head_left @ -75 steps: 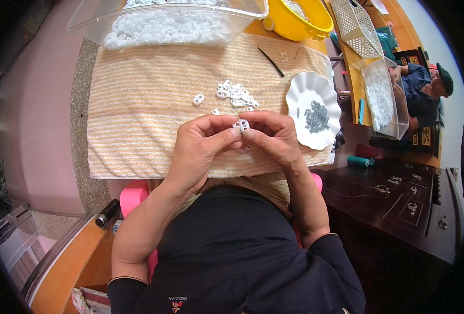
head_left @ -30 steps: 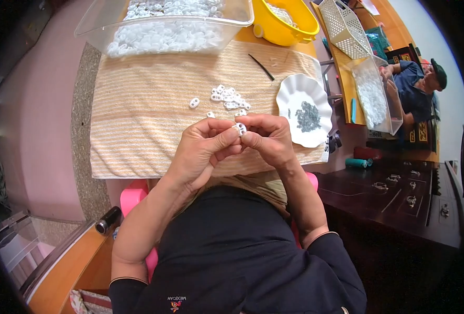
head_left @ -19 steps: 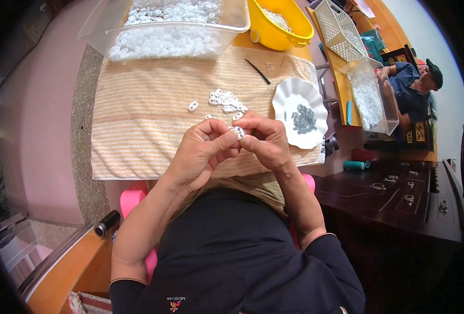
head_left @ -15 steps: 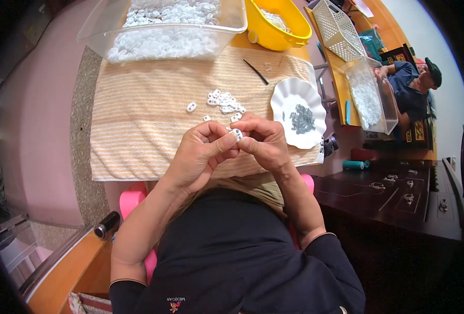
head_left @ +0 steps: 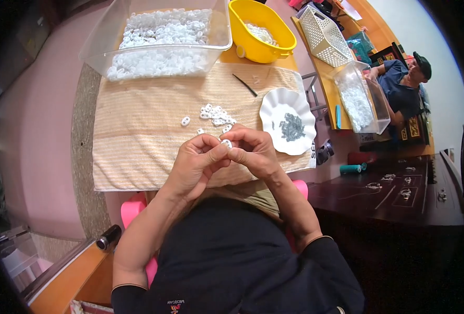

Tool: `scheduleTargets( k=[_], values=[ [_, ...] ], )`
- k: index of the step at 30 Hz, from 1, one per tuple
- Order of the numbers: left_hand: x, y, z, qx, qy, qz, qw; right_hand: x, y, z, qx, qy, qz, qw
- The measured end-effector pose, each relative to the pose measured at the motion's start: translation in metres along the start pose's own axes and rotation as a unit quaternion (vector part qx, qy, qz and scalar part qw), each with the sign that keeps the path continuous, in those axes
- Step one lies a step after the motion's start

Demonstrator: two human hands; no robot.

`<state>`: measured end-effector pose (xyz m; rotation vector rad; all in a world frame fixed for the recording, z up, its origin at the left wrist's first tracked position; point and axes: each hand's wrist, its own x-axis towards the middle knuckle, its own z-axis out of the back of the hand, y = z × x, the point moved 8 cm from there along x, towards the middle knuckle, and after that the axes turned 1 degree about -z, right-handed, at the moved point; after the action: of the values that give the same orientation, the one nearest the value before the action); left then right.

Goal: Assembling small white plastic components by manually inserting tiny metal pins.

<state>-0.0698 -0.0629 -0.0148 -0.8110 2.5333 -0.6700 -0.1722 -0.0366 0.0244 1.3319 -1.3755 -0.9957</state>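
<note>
Between my two hands, over the near part of a striped towel (head_left: 138,152), is a small white plastic piece with holes (head_left: 226,143). My left hand (head_left: 194,163) pinches it from the left with thumb and fingers. From the right, my right hand (head_left: 255,153) grips the same piece between thumb and forefinger. The fingertips cover most of it. Just beyond them lies a loose group of similar white two-holed pieces (head_left: 217,114), with a single one (head_left: 185,121) apart to the left. A white scalloped dish (head_left: 274,112) to the right holds small dark grey bits (head_left: 293,127).
A clear bin (head_left: 96,52) full of white pieces and a yellow tub (head_left: 242,31) stand at the far side. A thin black stick (head_left: 245,85) lies on the towel. At right, another person (head_left: 399,86) sits by a second clear bin (head_left: 381,104) and a white basket (head_left: 315,36).
The view has shifted, so the table's contents sit lower and slightly left. Both hands keep hold of the white piece, which has turned and shows less of its holes.
</note>
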Motion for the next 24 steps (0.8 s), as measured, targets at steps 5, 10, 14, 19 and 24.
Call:
scheduleTargets(
  k=[5, 10, 14, 19, 24],
  values=[
    [0.002, 0.003, 0.006, -0.003, -0.011, 0.014, 1.000, 0.002, -0.001, 0.005, -0.015, 0.010, -0.052, 0.998],
    [0.002, 0.001, 0.003, -0.028, -0.028, 0.008, 0.999, 0.011, 0.018, 0.034, -0.090, -0.060, -0.013, 0.994],
    [0.003, 0.001, 0.007, -0.009, -0.041, 0.000, 0.999, 0.029, 0.072, 0.070, -0.233, -0.222, 0.099, 0.942],
    [0.002, -0.002, 0.008, 0.019, -0.043, -0.013, 0.999, 0.074, 0.138, 0.113, -0.419, -0.306, 0.263, 0.814],
    [0.004, 0.000, 0.008, 0.034, -0.055, -0.014, 0.998, 0.130, 0.155, 0.180, -0.473, -0.302, 0.257, 0.787]
  ],
)
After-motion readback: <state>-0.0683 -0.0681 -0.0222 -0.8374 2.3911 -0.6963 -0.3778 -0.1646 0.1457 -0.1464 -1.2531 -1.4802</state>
